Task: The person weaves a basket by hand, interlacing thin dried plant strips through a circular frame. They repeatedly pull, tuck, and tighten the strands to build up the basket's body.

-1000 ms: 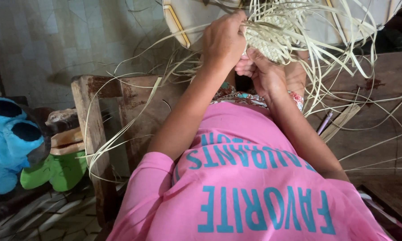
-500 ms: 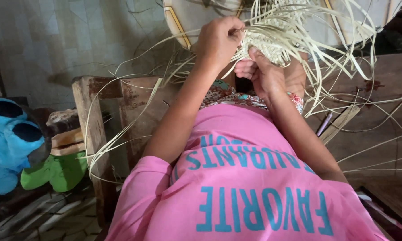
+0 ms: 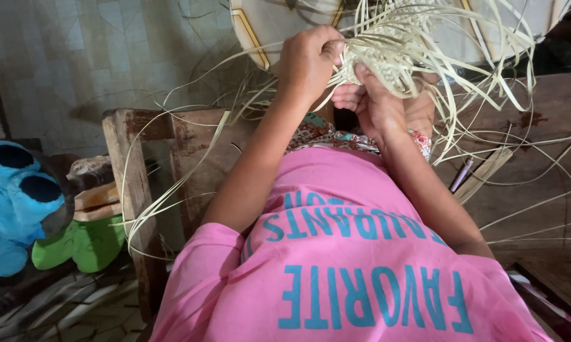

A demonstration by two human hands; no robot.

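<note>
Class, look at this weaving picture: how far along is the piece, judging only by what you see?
Done: a small patch of pale strips is already interlaced at the centre. In hand: the left hand pinches strips at its edge while the right hand supports it from below. Left: many long loose strands fan out unwoven, so most of the piece seems yet to be made.

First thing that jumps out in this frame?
The pale woven strip piece at top centre, loose strands fanning out on all sides. Both hands work it: left hand pinching strands at its left edge, right hand gripping beneath. At far left, a bright blue plush toy.
</note>
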